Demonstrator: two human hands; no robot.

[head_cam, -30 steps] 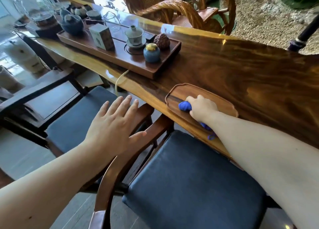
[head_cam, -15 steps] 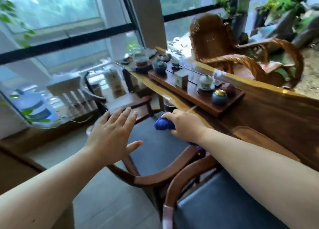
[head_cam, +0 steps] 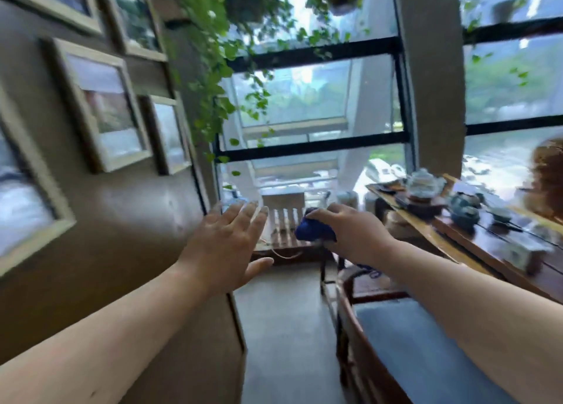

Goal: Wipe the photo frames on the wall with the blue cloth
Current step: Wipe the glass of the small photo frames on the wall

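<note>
Head view, blue cloth in right hand

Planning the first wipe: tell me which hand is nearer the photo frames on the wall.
Left. The left hand, open and empty, is raised just right of the photo frames, not touching. The right hand, gripping the blue cloth, is farther right, toward the table.

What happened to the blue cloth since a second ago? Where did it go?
The right hand lifted the bunched blue cloth off the small wooden tray on the table and carried it up as the view swung left to the wall of pale wooden photo frames. The cloth stays gripped; the left hand stays open and empty.
</note>
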